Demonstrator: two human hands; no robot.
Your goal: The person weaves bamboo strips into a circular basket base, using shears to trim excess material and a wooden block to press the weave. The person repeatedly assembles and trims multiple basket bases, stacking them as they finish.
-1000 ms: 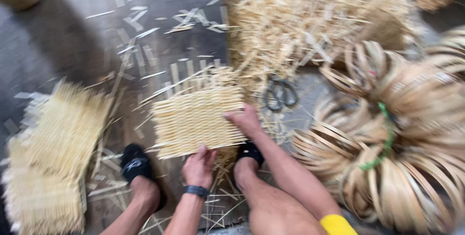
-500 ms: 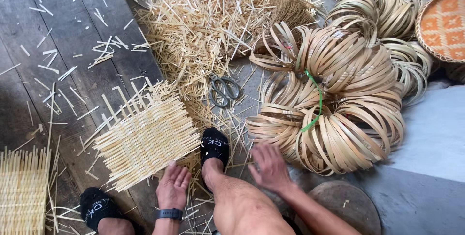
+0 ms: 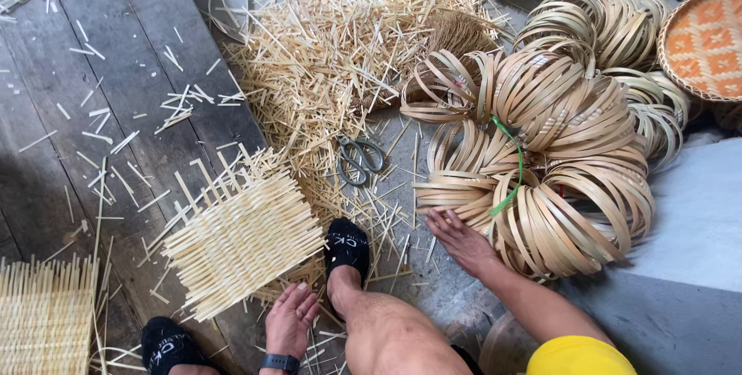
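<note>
**A:** What fills the frame, biggest first?

**B:** The dark plank floor [image 3: 46,135] runs down the whole left side. Across the upper middle lies the heap of cut bamboo splints [image 3: 340,58]. To the right of centre sits the bundle of bamboo hoops [image 3: 564,159], tied with a green cord [image 3: 510,182]. A pale grey slab [image 3: 688,220] lies at the right edge, under the bundle's far side.

**A:** And the woven pieces?

**B:** The square woven mat [image 3: 243,236] is at lower centre-left, flat on the planks, loose ends sticking out on all sides. Another woven panel [image 3: 42,313] shows in the lower left corner, cut off by the edge. An orange patterned tray [image 3: 707,39] sits in the upper right corner.

**A:** Where are your hands?

**B:** My right hand [image 3: 462,240] is at lower centre-right, palm down, fingers spread; its fingertips reach the lowest hoops of the bundle. Its grip is wide and holds nothing. My left hand [image 3: 290,317] is near the bottom edge, just below the mat's near corner, fingers loosely open, also empty; a dark wrist band [image 3: 280,362] sits behind it. I cannot tell whether it touches the mat.

**A:** Anything smaller?

**B:** My right foot in a black sandal [image 3: 346,245] stands between the mat and my right hand. The scissors [image 3: 357,159] lie in the middle of the frame, at the lower edge of the splint heap.
</note>
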